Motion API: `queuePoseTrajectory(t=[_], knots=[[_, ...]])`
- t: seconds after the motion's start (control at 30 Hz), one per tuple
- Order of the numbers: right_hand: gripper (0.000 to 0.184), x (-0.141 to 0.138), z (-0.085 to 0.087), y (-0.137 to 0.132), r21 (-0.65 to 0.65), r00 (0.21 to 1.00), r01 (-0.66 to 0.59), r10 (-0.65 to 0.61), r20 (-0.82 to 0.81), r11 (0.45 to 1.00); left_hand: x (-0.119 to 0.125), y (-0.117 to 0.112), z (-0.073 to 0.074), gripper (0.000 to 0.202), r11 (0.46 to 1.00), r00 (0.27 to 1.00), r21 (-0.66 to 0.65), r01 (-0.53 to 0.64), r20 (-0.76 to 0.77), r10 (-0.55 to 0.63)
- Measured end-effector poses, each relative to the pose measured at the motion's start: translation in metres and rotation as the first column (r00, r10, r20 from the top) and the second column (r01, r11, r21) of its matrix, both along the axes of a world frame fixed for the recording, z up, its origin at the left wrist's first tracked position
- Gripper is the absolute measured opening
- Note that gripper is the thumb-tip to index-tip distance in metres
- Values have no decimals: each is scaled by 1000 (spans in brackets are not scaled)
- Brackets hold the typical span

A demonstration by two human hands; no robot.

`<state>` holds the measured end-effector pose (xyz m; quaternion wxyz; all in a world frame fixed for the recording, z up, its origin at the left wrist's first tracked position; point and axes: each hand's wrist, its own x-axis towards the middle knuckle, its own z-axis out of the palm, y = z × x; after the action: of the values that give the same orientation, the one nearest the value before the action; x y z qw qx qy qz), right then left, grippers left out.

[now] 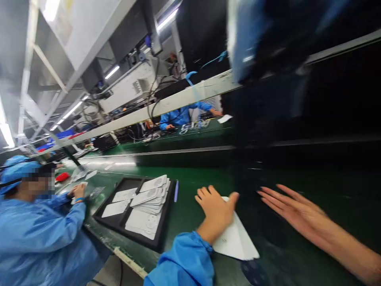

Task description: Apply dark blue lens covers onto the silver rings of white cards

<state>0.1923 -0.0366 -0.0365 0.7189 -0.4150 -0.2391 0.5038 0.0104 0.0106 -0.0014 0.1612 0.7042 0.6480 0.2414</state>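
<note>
My left hand [216, 211], in a blue sleeve, lies over a white flat piece [235, 238] on the green bench, fingers spread and thumb apart. The piece has a folded or creased-looking edge at its right, and its upper part is hidden under the hand. Off to the right, my right hand [293, 208] is stretched out with its fingers straight and pointing left. It holds nothing and is apart from the white piece. A black divided tray [117, 223] to the left bears stacked white plates [149, 196] with round markings.
A purple pen-like stick [176, 191] lies beside the tray. At the left, a co-worker in blue [44, 234] handles a pale piece. Another person in blue [181, 116] works across the bench. A blurred blue and dark shape [253, 35] hangs at the upper right.
</note>
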Motion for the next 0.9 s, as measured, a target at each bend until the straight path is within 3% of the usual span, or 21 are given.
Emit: queuePoseTrajectory(t=[0.1, 0.27, 0.37, 0.47, 0.53, 0.67, 0.8, 0.9], knots=[[73, 7, 6, -6, -15, 998, 7, -8, -68, 1000, -1, 10, 5, 75, 1000, 997, 5, 11, 79, -11], [77, 3, 7, -6, 33, 997, 3, -6, 73, 999, -48, 15, 1, 58, 958, 927, 4, 287, 250, -279], [80, -2, 6, -7, 34, 986, 26, -32, 166, 999, -76, 13, -10, 73, 909, 874, -22, 416, 288, -392], [78, -18, 8, -6, 36, 960, 46, -54, 274, 998, -85, 9, -18, 97, 856, 832, -40, 515, 266, -488], [75, -35, 10, -4, 28, 946, 31, -39, 323, 999, -82, 5, -20, 101, 850, 833, -31, 526, 221, -507], [65, -62, 10, -2, -48, 931, -99, 110, 349, 994, -72, -6, -17, 88, 870, 862, -9, 493, 135, -488], [60, -61, 12, 1, -138, 902, -284, 313, 298, 949, -72, -14, -15, 85, 883, 881, -33, 468, 90, -464], [58, -51, 17, 5, -169, 884, -353, 388, 263, 920, -73, -17, -14, 88, 883, 885, -58, 465, 62, -462]])
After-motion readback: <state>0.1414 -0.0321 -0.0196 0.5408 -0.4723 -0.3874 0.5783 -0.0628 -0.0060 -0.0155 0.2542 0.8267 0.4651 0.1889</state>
